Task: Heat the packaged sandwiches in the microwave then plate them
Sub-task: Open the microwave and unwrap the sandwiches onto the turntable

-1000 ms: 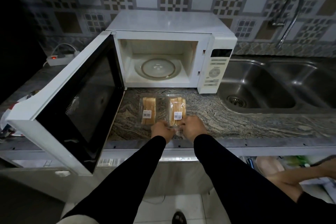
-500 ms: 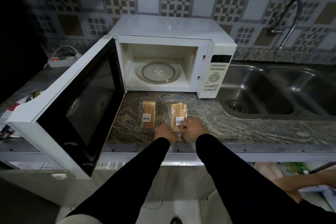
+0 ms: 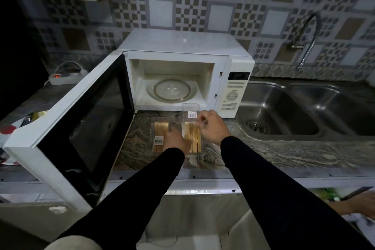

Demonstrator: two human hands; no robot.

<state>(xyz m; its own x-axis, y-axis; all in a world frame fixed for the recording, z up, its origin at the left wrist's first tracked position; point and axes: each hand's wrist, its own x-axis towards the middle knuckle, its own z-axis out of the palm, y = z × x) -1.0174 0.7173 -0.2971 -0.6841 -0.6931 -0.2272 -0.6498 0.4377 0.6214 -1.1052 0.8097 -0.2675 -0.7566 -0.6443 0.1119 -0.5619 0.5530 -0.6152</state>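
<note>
Two clear plastic sandwich packs lie side by side on the marble counter in front of the white microwave. The left pack is closed, with a barcode label on top. The right pack has its clear lid swung up and back, exposing the bread slices. My right hand pinches the lid's right edge. My left hand holds the base of the right pack at its near left corner. The microwave door stands wide open to the left; the glass turntable inside is bare.
A steel double sink with a spring tap lies right of the microwave. A power strip sits at the back left. Another person's hand shows at the lower right, below the counter edge.
The right pack's lid has been lifted open by my right hand, which moved up and away from me. My left hand stayed at the pack's base. The camera view shifted closer.
</note>
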